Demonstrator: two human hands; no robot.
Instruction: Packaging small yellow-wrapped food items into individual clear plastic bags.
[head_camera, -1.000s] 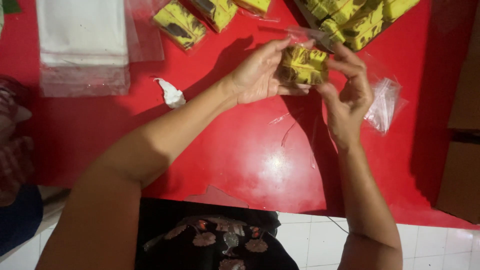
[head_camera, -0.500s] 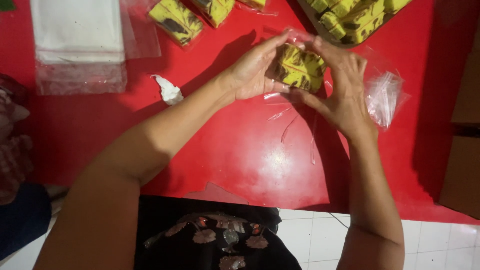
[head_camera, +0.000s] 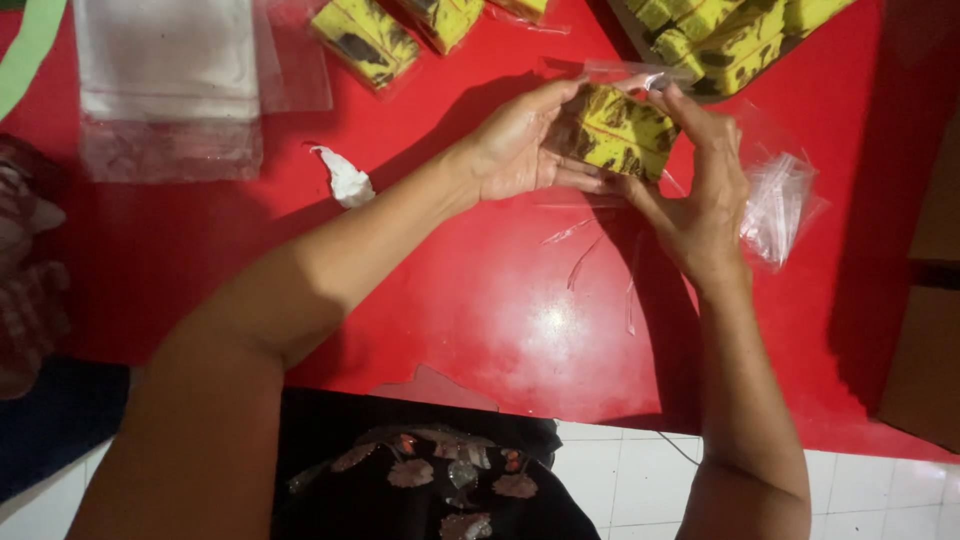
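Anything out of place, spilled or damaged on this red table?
Only small litter: a crumpled white scrap lies loose on the red table, and thin clear plastic strips are scattered below the hands. The held cake slice looks intact.

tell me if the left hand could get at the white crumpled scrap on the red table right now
Probably not at once: the left hand is holding the yellow cake slice. The white crumpled scrap lies uncovered beside that forearm.

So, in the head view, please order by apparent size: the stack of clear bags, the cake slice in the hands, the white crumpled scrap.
1. Stack of clear bags, largest.
2. Cake slice, partly hidden by both hands.
3. White crumpled scrap, smallest.
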